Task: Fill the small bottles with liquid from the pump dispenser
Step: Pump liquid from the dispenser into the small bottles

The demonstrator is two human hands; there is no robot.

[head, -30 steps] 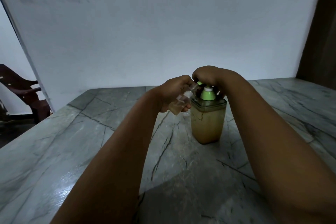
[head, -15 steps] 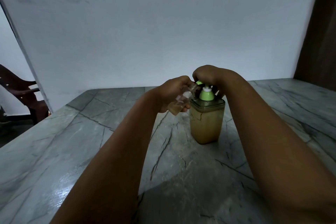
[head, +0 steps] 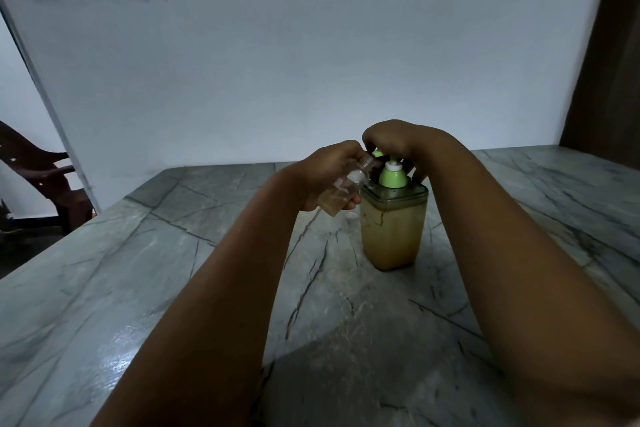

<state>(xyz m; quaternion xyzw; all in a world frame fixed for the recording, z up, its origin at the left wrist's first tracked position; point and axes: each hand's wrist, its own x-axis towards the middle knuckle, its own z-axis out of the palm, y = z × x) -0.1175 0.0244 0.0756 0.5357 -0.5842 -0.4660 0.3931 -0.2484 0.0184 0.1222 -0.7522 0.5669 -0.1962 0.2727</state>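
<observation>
Left hand [head: 329,173] gripping tilted bottle [head: 343,191] at the spout, right hand [head: 398,142] curled over the pump [head: 392,175].

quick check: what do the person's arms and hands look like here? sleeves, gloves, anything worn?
Both forearms are bare right down to the bottom of the frame: no sleeves in view. The left hand and right hand wear no gloves. No watch, bracelet or marking shows on either wrist. Rings can't be ruled out: the fingers are mostly hidden.
</observation>
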